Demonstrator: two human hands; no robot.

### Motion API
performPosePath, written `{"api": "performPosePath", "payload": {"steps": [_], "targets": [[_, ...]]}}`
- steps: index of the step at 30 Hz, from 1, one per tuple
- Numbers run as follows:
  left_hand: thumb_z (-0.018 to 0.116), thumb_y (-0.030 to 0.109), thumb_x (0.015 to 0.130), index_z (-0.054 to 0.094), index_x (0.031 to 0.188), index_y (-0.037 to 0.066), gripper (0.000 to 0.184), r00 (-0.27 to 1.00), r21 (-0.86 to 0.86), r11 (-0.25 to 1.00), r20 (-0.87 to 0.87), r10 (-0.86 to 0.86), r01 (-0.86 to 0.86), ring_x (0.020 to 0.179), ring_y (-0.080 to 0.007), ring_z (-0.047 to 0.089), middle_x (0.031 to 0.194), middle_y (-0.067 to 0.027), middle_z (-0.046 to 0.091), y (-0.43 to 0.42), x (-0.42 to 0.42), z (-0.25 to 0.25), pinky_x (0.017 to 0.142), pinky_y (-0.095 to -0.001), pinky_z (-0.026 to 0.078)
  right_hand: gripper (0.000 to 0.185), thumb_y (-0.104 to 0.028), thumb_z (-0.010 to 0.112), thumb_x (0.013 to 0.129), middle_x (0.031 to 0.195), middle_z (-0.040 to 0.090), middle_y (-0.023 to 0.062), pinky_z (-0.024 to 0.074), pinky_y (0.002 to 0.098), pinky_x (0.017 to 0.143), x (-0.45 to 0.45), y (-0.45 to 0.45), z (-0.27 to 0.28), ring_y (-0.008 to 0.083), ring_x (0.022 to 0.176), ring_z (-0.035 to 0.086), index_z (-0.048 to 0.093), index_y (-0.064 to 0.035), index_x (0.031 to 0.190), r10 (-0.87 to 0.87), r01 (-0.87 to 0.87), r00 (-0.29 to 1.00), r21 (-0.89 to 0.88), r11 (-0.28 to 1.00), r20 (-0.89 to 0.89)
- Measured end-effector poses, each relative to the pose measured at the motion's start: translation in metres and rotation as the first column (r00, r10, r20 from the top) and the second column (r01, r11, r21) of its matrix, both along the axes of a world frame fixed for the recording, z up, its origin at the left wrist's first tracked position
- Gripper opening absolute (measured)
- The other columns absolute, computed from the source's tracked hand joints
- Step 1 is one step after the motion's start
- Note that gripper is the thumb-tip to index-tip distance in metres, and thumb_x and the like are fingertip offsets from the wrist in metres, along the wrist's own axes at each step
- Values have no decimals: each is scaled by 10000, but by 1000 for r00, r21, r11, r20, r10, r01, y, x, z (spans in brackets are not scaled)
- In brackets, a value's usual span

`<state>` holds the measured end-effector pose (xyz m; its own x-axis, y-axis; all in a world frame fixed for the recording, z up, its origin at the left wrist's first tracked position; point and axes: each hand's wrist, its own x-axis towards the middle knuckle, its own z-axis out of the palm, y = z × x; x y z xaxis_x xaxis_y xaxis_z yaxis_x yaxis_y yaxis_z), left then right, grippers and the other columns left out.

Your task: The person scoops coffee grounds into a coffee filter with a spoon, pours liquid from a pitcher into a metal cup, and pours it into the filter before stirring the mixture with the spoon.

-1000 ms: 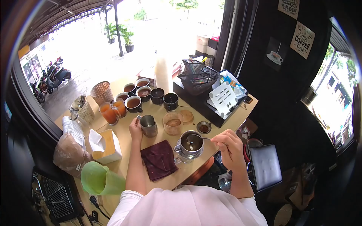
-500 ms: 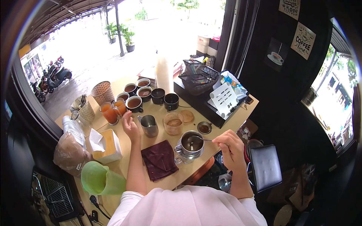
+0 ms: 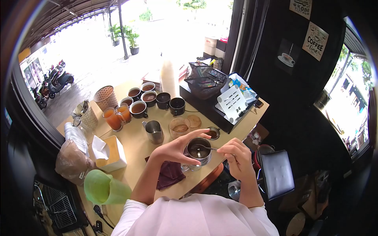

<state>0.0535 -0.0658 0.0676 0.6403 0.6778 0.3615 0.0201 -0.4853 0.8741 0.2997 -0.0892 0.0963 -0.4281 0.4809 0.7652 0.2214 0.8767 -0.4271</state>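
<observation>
My right hand [image 3: 238, 158] is closed on a thin metal spoon [image 3: 211, 148], whose far end dips into a round metal pot [image 3: 204, 160] with dark contents. The pot stands near the table's front edge, with a glass handle low at its left. My left hand [image 3: 179, 148] reaches over the pot's left side, thumb and fingers spread in a wide curve; whether it touches the rim I cannot tell. Under my left wrist lies a folded maroon cloth [image 3: 170, 175]. Beyond are a clear container of brown powder [image 3: 178, 126], a steel pitcher [image 3: 153, 132] and a small metal dish [image 3: 213, 133].
Several dark cups [image 3: 138, 108] of brown drink and two orange-filled glass mugs [image 3: 113, 118] stand farther back. A black organizer [image 3: 204, 106] is at the back right. At left are a tissue box [image 3: 118, 153] and green pitcher [image 3: 105, 188]. A black stool [image 3: 277, 175] stands right.
My left hand has moved right and nearer, from beside the orange mugs to the pot, its fingers now spread wide. My right hand keeps the spoon in the pot, shifted slightly left.
</observation>
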Motion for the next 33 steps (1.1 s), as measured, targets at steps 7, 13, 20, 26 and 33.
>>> {"api": "performPosePath", "payload": {"steps": [7, 13, 20, 26, 33], "targets": [[795, 101, 727, 250, 1512, 72, 957, 999, -87, 996, 39, -21, 24, 1204, -165, 495, 1314, -94, 512, 1, 1, -8, 1065, -323, 383, 82, -50, 605, 861, 808, 644, 81, 488, 343, 625, 1, 0, 1, 258, 716, 595, 662, -57, 919, -28, 28, 999, 4, 1000, 38], [793, 103, 729, 264, 1505, 67, 940, 1000, -53, 999, 18, -1, 1, 1210, -168, 485, 1308, -97, 506, 0, 2, -10, 1071, -318, 371, 77, -60, 601, 866, 792, 634, 84, 482, 336, 624, -2, 0, 2, 252, 716, 594, 660, -47, 914, -54, 52, 998, 36, 998, 41], [791, 109, 730, 275, 1500, 70, 928, 1000, -57, 998, 6, 15, -14, 1229, -182, 475, 1336, -110, 485, -1, 1, -11, 1083, -322, 359, 85, -85, 591, 887, 782, 625, 95, 473, 325, 619, 4, 0, 3, 248, 704, 588, 653, -33, 913, -50, 50, 998, 2, 999, -43], [779, 113, 732, 278, 1499, 77, 917, 1000, -75, 997, -4, -6, 6, 1258, -190, 461, 1372, -123, 461, 0, 0, -13, 1092, -329, 358, 100, -83, 597, 887, 847, 614, 98, 468, 316, 625, 13, -2, 18, 237, 700, 576, 661, -30, 943, 23, -26, 997, -43, 999, -73], [777, 114, 734, 275, 1500, 67, 916, 1000, -100, 995, -5, -3, 2, 1270, -185, 446, 1387, -126, 442, -2, 0, -10, 1097, -329, 352, 77, -67, 614, 892, 939, 607, 113, 500, 326, 713, 0, 1, 30, 227, 810, 612, 652, -28, 947, 216, -212, 976, -112, 971, 30]]}}
